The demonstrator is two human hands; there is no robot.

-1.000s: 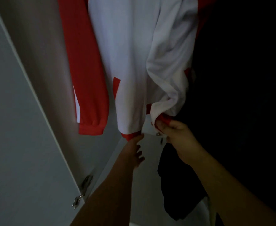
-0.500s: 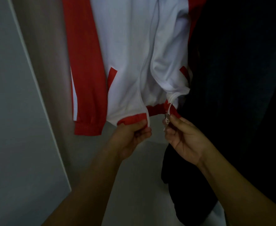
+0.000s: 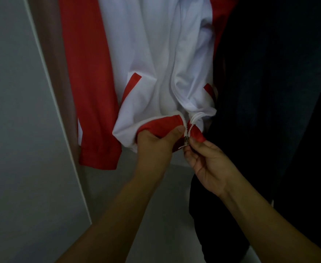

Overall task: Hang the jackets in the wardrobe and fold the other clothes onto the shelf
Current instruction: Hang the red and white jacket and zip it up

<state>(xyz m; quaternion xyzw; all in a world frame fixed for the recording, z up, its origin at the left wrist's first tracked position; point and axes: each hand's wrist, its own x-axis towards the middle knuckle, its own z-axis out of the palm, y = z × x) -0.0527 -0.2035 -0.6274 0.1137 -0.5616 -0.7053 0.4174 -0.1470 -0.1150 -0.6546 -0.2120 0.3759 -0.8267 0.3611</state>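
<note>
Hems now meet: left hand (image 3: 155, 147) grips jacket (image 3: 146, 63) hem, right hand (image 3: 207, 164) pinches zipper pull (image 3: 186, 139); zipping next, jacket already hung.

Single head-worn view, close in, facing forward at the hanging jacket (image 3: 152, 59) (wardrobe door (image 3: 19, 130) at left)

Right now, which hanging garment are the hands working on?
The red-and-white jacket, not the dark garment beside it: left hand grips its hem, right hand pinches its zipper pull.
</note>
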